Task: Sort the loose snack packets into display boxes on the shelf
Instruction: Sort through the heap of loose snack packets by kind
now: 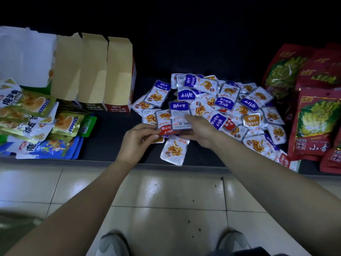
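Observation:
A heap of small silver snack packets (pixel 230 106) with blue, red and orange labels lies on the dark shelf (pixel 110 137). My left hand (pixel 140 139) and my right hand (pixel 201 130) together hold a small stack of packets (pixel 177 119) just in front of the heap; the top one shows a blue label and its printed back. One loose packet (pixel 174 150) lies under my hands near the shelf edge. Open cardboard display boxes (pixel 103 74) stand to the left at the back, their flaps raised.
Larger green and blue snack bags (pixel 36 119) are piled at the left of the shelf. Big red bags (pixel 317 115) stand at the right. Below the shelf edge lies a tiled floor (pixel 166 200), with my shoes at the bottom.

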